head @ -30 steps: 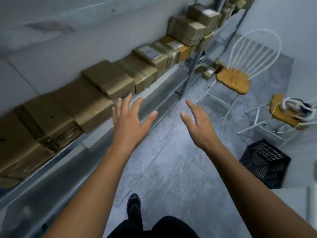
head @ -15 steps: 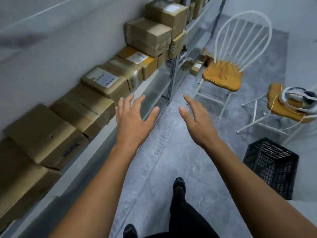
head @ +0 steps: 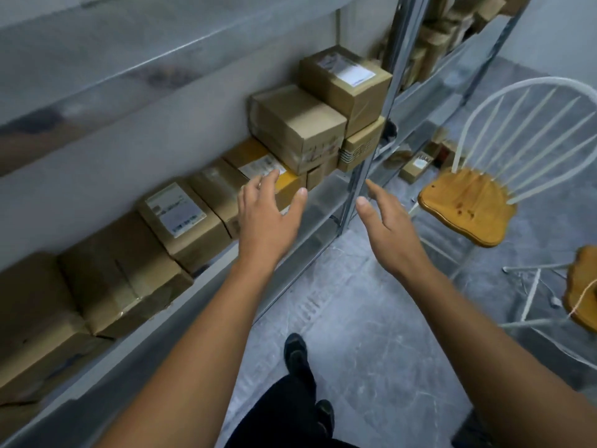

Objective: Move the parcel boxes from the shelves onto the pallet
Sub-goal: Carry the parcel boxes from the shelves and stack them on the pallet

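Brown cardboard parcel boxes line a grey metal shelf [head: 318, 197] on the left. A labelled box [head: 182, 218] stands mid-row, with a yellow-fronted box [head: 258, 161] beyond it. Two larger boxes are stacked higher: a plain one [head: 295, 126] and a labelled one [head: 347, 82]. My left hand [head: 266, 215] reaches out with spread fingers, its tips over the yellow-fronted box, holding nothing. My right hand [head: 386, 223] is stretched forward, open and empty, in front of the shelf upright [head: 371, 147]. No pallet is in view.
A white spindle-back chair [head: 468, 205] with a wooden seat stands on the grey floor at right, with a second wooden seat [head: 581, 286] beyond it. Small boxes [head: 416, 166] lie on the floor behind the upright. My black shoes [head: 295, 354] are below.
I have walked forward along the shelf, so the stacked boxes are closer. Both hands have stayed open and have reached nearer to the boxes; the left now overlaps the yellow-fronted one.
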